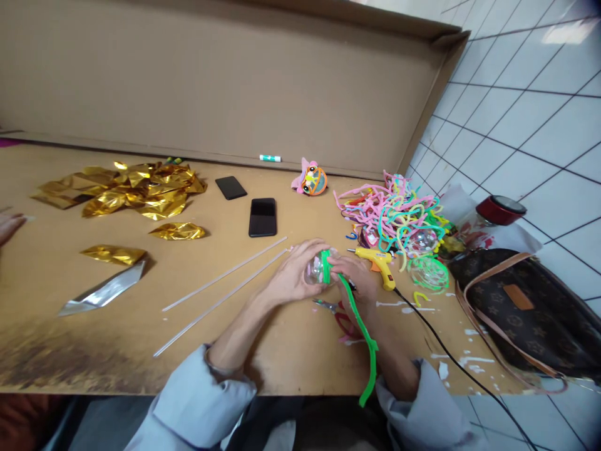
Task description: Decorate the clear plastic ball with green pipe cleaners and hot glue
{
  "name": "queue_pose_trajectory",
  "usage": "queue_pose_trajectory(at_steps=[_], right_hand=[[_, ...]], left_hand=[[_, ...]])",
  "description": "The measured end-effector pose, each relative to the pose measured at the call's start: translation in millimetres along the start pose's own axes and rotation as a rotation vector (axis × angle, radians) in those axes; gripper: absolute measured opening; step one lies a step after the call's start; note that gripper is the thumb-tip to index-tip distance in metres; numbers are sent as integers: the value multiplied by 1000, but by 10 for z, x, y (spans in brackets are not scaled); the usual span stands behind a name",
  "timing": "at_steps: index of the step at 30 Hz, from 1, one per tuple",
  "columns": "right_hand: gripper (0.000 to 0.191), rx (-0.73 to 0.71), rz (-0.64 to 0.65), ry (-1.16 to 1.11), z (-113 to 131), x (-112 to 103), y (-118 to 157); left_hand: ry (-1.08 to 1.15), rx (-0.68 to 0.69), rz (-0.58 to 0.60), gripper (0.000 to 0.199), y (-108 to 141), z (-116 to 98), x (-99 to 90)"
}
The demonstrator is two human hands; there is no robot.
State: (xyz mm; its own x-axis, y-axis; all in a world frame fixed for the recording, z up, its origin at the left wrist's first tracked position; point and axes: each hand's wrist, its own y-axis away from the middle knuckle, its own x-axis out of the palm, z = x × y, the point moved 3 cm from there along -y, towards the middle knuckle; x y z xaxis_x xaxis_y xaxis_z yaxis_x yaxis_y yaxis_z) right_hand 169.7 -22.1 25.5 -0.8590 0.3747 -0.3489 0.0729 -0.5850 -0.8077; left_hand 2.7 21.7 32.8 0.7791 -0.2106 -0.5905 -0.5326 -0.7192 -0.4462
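My left hand (297,270) is closed around a clear plastic ball (313,270) above the table. A green pipe cleaner (360,313) wraps over the ball's right part, and its long tail hangs down past my right wrist. At the ball's right side, the fingers of my right hand (355,279) pinch the pipe cleaner against it. Red-handled scissors (345,324) lie under my right hand, partly hidden by it. Just to the right rests a yellow glue gun (382,266) with its black cord running off the table.
Tangled pastel pipe cleaners (394,213) are heaped at right, beside a brown handbag (526,313) and a red-lidded jar (498,216). A decorated ball (310,178), two phones (263,217), clear sticks (220,304) and gold foil (145,191) lie around. Another person's hand (9,225) shows far left.
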Motion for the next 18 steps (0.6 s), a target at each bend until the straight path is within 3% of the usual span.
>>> queue_pose_trajectory(at_steps=[6, 18], right_hand=[[13, 12, 1, -40, -33, 18, 13], [13, 83, 10, -20, 70, 1, -148]], left_hand=[[-29, -17, 13, 89, 9, 78, 55], [-10, 1, -121, 73, -17, 82, 91]])
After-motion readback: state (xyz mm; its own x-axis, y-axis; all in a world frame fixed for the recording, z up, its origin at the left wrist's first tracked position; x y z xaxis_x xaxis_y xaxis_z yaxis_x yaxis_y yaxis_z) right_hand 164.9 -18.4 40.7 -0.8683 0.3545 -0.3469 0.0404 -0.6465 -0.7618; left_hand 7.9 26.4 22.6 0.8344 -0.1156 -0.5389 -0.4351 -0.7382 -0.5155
